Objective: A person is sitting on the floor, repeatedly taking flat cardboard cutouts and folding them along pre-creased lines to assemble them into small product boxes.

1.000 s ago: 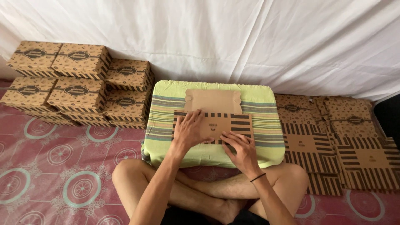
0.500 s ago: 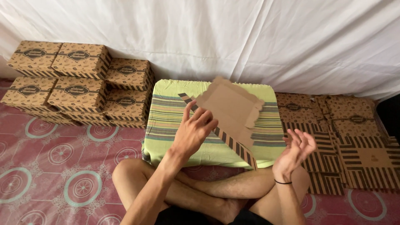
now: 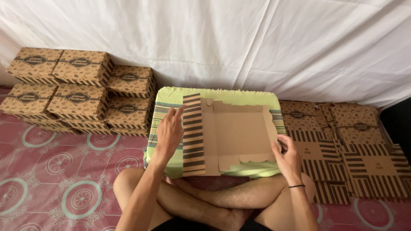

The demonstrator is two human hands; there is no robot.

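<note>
Head view | flat brown box blank (image 3: 233,137) lay on striped green cushion (image 3: 222,96) | left hand (image 3: 170,132) pressed open on striped flap | right hand (image 3: 289,156) pinched blank's right edge | assembled brown boxes (image 3: 81,92) stacked left | flat blanks (image 3: 355,149) piled right

We see an unfolded brown cardboard box blank (image 3: 235,134), with one striped flap, lying flat on the green cushion (image 3: 257,96). Left of the cushion stand stacked, folded brown boxes (image 3: 79,96); right of it lie flat striped blanks (image 3: 355,149).

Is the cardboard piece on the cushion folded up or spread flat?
Spread flat: the cardboard piece lies unfolded, plain side up, on the cushion.
</note>
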